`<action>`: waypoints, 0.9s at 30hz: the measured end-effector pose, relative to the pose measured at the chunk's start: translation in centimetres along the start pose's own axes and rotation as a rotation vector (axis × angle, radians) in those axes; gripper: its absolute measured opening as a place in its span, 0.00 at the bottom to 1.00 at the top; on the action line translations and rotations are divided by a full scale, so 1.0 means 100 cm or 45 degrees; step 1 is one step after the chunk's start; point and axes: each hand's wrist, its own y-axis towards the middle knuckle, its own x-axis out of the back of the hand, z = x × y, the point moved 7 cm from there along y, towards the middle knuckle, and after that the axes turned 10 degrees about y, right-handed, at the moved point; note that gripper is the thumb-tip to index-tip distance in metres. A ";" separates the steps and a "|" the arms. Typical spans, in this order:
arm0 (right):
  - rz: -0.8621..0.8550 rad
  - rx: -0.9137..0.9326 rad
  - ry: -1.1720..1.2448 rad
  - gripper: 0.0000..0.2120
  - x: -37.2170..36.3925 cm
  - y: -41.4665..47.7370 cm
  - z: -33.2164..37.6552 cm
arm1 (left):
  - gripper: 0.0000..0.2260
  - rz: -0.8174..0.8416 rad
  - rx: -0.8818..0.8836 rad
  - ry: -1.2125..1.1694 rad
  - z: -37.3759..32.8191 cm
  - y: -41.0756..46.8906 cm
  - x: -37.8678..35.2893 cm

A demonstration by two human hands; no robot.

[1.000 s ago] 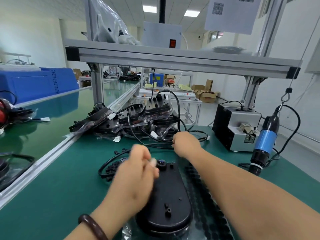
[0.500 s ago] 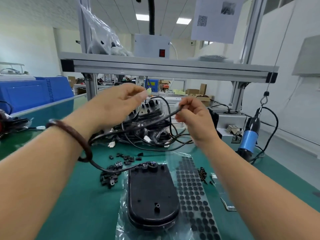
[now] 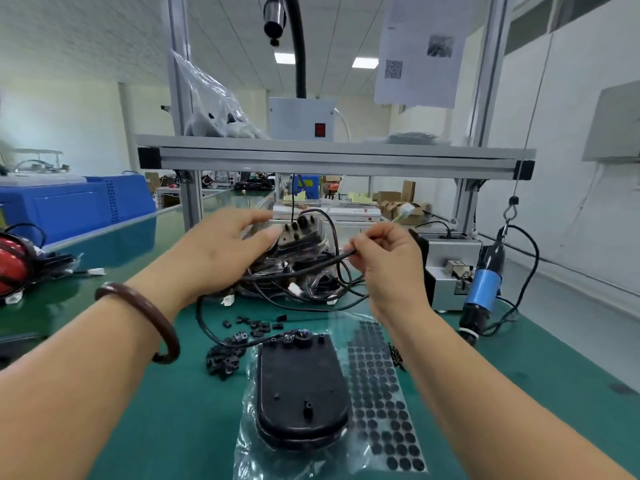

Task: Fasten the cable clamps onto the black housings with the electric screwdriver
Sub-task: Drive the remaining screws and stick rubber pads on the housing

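Now the right hand [image 3: 388,265] pinches the thin black cable [image 3: 329,259] between its fingers, the left hand [image 3: 232,240] with fingers loosely apart, so best feed slack gently toward the oval black plastic housing [image 3: 301,386] lying on the green surface [image 3: 194,410].

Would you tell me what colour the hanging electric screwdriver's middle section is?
Blue: the electric screwdriver shows best in the head view.

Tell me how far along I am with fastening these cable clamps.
Early. Done: I see no clamp fastened on the black housing lying on the mat. In hand: your right hand pinches the black cable; the left hand is open beside it. Left: clamps lie loose, and the electric screwdriver hangs untouched.
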 end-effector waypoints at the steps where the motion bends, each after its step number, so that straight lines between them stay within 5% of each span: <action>1: 0.015 -0.080 0.164 0.09 -0.001 0.000 -0.002 | 0.23 0.074 0.083 -0.031 0.015 -0.004 -0.007; 3: 0.048 -0.241 0.472 0.09 -0.002 -0.003 -0.005 | 0.27 0.166 0.325 -0.197 0.051 -0.018 -0.022; 6: 0.097 -0.464 0.599 0.15 0.004 -0.009 -0.018 | 0.27 0.018 0.656 -0.262 0.098 -0.046 -0.040; 10: 0.094 -0.664 0.009 0.12 0.025 -0.029 -0.054 | 0.32 -0.104 0.926 -0.535 0.115 -0.094 -0.083; 15: 0.139 -0.536 -0.650 0.11 0.046 -0.057 -0.090 | 0.40 -0.120 1.121 -0.897 0.103 -0.140 -0.133; 19: 0.167 -0.460 -0.907 0.11 0.052 -0.069 -0.103 | 0.40 -0.087 1.202 -1.016 0.095 -0.155 -0.144; 27: -0.004 -0.556 -0.688 0.16 0.055 -0.092 -0.116 | 0.32 0.078 1.079 -1.090 0.042 -0.152 -0.134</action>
